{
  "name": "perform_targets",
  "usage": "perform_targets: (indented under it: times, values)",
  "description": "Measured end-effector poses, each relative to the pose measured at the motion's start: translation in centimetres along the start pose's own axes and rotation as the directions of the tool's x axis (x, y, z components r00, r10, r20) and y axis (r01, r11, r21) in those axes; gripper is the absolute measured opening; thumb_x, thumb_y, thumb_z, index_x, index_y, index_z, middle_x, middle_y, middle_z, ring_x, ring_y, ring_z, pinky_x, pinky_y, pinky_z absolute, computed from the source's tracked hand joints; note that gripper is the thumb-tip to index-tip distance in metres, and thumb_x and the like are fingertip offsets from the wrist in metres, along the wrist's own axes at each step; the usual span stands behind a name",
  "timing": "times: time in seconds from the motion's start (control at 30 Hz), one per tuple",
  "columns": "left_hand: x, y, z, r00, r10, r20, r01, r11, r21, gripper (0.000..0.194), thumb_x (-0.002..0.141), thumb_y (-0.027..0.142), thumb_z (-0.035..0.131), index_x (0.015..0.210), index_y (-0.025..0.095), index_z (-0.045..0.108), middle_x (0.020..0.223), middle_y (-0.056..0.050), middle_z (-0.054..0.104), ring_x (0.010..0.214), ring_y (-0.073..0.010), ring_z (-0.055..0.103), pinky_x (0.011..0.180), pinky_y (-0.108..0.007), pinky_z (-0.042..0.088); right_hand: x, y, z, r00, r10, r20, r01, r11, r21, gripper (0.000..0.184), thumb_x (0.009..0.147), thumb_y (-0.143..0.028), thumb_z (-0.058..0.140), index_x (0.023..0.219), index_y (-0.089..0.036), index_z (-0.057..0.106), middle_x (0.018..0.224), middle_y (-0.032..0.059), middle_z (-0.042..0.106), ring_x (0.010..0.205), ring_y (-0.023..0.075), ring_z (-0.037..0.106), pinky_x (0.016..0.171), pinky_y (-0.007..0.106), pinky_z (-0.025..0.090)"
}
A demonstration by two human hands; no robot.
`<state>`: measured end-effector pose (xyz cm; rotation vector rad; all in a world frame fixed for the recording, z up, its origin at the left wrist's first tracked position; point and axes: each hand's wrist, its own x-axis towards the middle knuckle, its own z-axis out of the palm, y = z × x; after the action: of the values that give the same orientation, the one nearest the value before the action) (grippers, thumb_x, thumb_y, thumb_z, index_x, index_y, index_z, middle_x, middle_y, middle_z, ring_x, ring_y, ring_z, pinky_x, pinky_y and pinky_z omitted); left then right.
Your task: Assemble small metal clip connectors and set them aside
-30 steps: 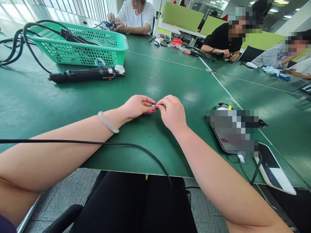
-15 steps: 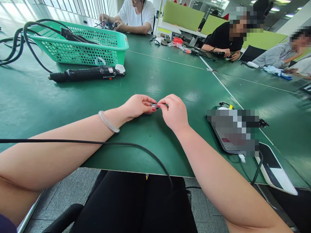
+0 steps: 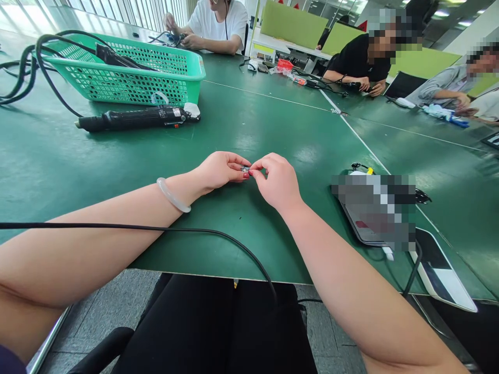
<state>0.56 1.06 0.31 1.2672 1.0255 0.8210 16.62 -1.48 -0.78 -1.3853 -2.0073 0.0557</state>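
A small silver-and-black metal part is pinched between the thumb and fingers of my left hand, just above the green table. My right hand meets it from the right. Its thumb and forefinger are pressed together against the part's right end. Whether they grip the part itself or something tiny is hidden by the fingertips. A pale bangle circles my left wrist.
A black electric screwdriver lies before a green plastic basket at the far left. A black cable crosses above my left forearm. On the right rests a dark flat device, partly blurred. Several people sit around the green table.
My right hand has shifted slightly left, its fingertips now over the part's right end. My left hand has stayed nearly still.
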Motion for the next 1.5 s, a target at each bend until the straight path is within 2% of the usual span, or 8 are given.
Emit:
perform_targets:
  times: [0.37, 0.7, 0.93, 1.07, 1.13, 1.3, 1.5]
  values:
    - [-0.01, 0.07, 0.00, 1.000, -0.002, 0.001, 0.002, 1.000, 0.006, 0.028, 0.063, 0.002, 0.075, 0.088, 0.009, 0.068, 0.074, -0.005, 0.071, 0.070, -0.0124, 0.065, 0.087, -0.036, 0.051, 0.03, -0.04, 0.01, 1.000, 0.023, 0.018, -0.023, 1.000, 0.003, 0.014, 0.083, -0.017, 0.055, 0.075, -0.021, 0.065, 0.085, 0.0027, 0.063, 0.080, 0.0168, 0.054, 0.070, 0.031, 0.041]
    - [-0.04, 0.10, 0.02, 1.000, 0.000, 0.004, 0.000, 1.000, 0.015, 0.028, 0.063, 0.001, 0.074, 0.089, 0.008, 0.068, 0.076, -0.006, 0.072, 0.072, -0.0128, 0.065, 0.086, -0.035, 0.051, -0.03, -0.01, -0.03, 1.000, 0.015, 0.012, -0.015, 1.000, 0.000, 0.014, 0.083, -0.018, 0.055, 0.076, -0.021, 0.066, 0.084, 0.0024, 0.063, 0.080, 0.0167, 0.055, 0.071, 0.031, 0.042]
    - [0.19, -0.10, -0.16, 1.000, 0.006, 0.011, -0.006, 1.000, -0.006, 0.029, 0.062, 0.003, 0.076, 0.089, 0.009, 0.068, 0.078, -0.006, 0.072, 0.074, -0.0136, 0.067, 0.087, -0.036, 0.051, 0.02, -0.01, -0.34, 0.999, 0.036, -0.004, -0.036, 0.998, 0.055, 0.018, 0.086, -0.017, 0.051, 0.078, -0.021, 0.067, 0.086, 0.0033, 0.064, 0.083, 0.0171, 0.056, 0.072, 0.032, 0.043]
    - [0.17, -0.21, -0.16, 1.000, 0.000, 0.004, 0.000, 1.000, 0.002, 0.027, 0.066, 0.003, 0.073, 0.092, 0.009, 0.067, 0.078, -0.006, 0.072, 0.073, -0.0130, 0.066, 0.087, -0.035, 0.051, -0.06, 0.48, -0.51, 0.998, 0.060, 0.002, -0.060, 0.996, 0.066, 0.011, 0.081, -0.022, 0.061, 0.089, -0.022, 0.068, 0.093, 0.0030, 0.064, 0.084, 0.0176, 0.057, 0.072, 0.033, 0.045]
    - [0.12, -0.18, -0.14, 1.000, -0.003, -0.002, 0.003, 1.000, 0.012, 0.026, 0.068, 0.004, 0.072, 0.093, 0.009, 0.066, 0.078, -0.006, 0.072, 0.072, -0.0128, 0.066, 0.087, -0.036, 0.051, -0.09, 0.71, -0.47, 0.998, 0.063, 0.026, -0.065, 0.997, 0.049, 0.017, 0.076, -0.024, 0.067, 0.093, -0.022, 0.068, 0.095, 0.0031, 0.064, 0.085, 0.0181, 0.057, 0.072, 0.033, 0.046]
    - [0.17, -0.22, -0.20, 1.000, 0.008, 0.015, -0.009, 1.000, 0.027, 0.028, 0.068, 0.004, 0.071, 0.095, 0.009, 0.066, 0.080, -0.006, 0.072, 0.071, -0.0122, 0.065, 0.087, -0.035, 0.051, -0.09, 0.88, -0.13, 0.995, 0.071, 0.077, -0.072, 0.997, 0.021, 0.013, 0.075, -0.024, 0.067, 0.088, -0.022, 0.068, 0.093, 0.0034, 0.065, 0.083, 0.0184, 0.057, 0.071, 0.033, 0.045]
    - [0.27, -0.37, -0.33, 1.000, 0.016, 0.021, -0.017, 0.999, 0.034, 0.038, 0.066, 0.003, 0.073, 0.102, 0.009, 0.065, 0.083, -0.007, 0.072, 0.074, -0.0125, 0.065, 0.088, -0.035, 0.050, -0.04, 0.85, 0.02, 0.994, 0.087, 0.061, -0.088, 0.996, 0.019, 0.010, 0.075, -0.023, 0.066, 0.084, -0.021, 0.067, 0.090, 0.0024, 0.064, 0.079, 0.0159, 0.056, 0.068, 0.031, 0.043]
